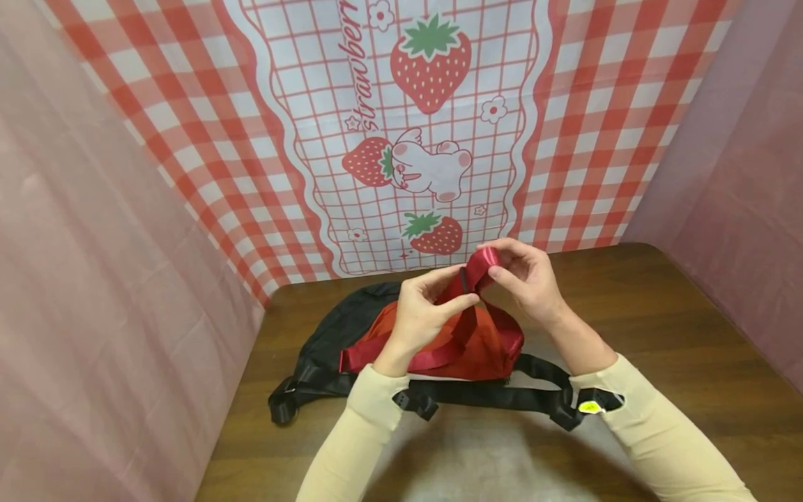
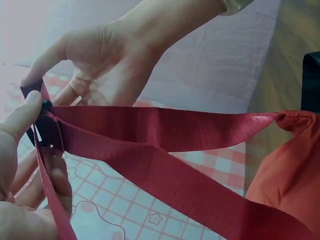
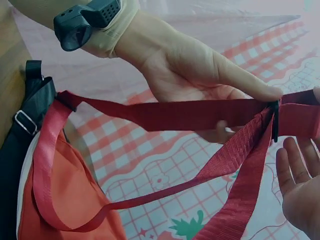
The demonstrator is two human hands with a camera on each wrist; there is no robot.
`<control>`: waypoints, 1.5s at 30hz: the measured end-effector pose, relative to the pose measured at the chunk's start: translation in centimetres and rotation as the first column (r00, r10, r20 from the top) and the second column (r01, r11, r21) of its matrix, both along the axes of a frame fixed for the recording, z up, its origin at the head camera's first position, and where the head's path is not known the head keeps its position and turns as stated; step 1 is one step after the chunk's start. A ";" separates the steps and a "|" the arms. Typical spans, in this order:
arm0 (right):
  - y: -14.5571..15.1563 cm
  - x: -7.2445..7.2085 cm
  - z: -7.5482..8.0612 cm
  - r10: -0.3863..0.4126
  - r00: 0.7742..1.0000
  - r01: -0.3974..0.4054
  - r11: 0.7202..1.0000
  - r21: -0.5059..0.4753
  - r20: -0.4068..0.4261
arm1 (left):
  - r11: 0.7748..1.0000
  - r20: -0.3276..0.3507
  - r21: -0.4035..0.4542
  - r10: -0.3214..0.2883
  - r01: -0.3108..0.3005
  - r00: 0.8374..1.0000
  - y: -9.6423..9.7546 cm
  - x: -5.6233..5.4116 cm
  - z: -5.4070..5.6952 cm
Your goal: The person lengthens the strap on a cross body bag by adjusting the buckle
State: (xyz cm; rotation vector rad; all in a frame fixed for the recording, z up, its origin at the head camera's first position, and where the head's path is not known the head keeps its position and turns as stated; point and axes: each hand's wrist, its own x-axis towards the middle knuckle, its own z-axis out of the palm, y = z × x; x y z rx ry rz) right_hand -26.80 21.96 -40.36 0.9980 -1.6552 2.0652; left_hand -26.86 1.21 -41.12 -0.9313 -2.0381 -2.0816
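Observation:
My left hand point(image 1: 420, 310) pinches a crimson webbing strap point(image 3: 200, 115) at its black slider buckle point(image 3: 276, 122), thumb on the near side. The right hand point(image 1: 530, 279) grips the folded loop of this strap just beyond the slider, between thumb and fingers. Several runs of webbing meet at the slider and hang down to an orange-red waist bag point(image 1: 489, 341). In the left wrist view, the right hand point(image 2: 112, 65) reaches in from above, while part of the left hand is cut off at the left edge.
Behind and under the orange-red bag lies a black bag point(image 1: 339, 328) on the brown wooden table point(image 1: 659, 335). Its black strap point(image 1: 483, 396) runs along the front, below both forearms. A strawberry-print checked cloth point(image 1: 433, 174) hangs behind, with pink curtains at both sides.

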 end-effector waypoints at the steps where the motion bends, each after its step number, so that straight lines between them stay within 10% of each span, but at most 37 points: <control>1: 0.0 -0.1 -0.1 0.015 1.000 -0.015 1.000 0.007 0.006 | 1.000 0.001 -0.001 0.000 0.000 1.000 0.0 0.0 0.0; 8: 0.9 -0.4 -2.2 0.084 0.993 -0.098 0.975 0.198 0.077 | 0.998 0.025 0.066 0.018 -0.019 1.000 -0.4 -0.1 0.4; 22: 1.8 -0.4 -3.5 -0.084 0.972 -0.002 0.932 0.363 0.221 | 0.989 0.018 0.125 0.079 -0.081 0.997 -0.8 -0.3 0.9; 45: 2.7 -0.1 -4.3 -0.053 0.994 0.028 0.964 0.263 0.091 | 0.994 -0.005 0.067 0.082 -0.082 0.997 -1.0 0.1 0.6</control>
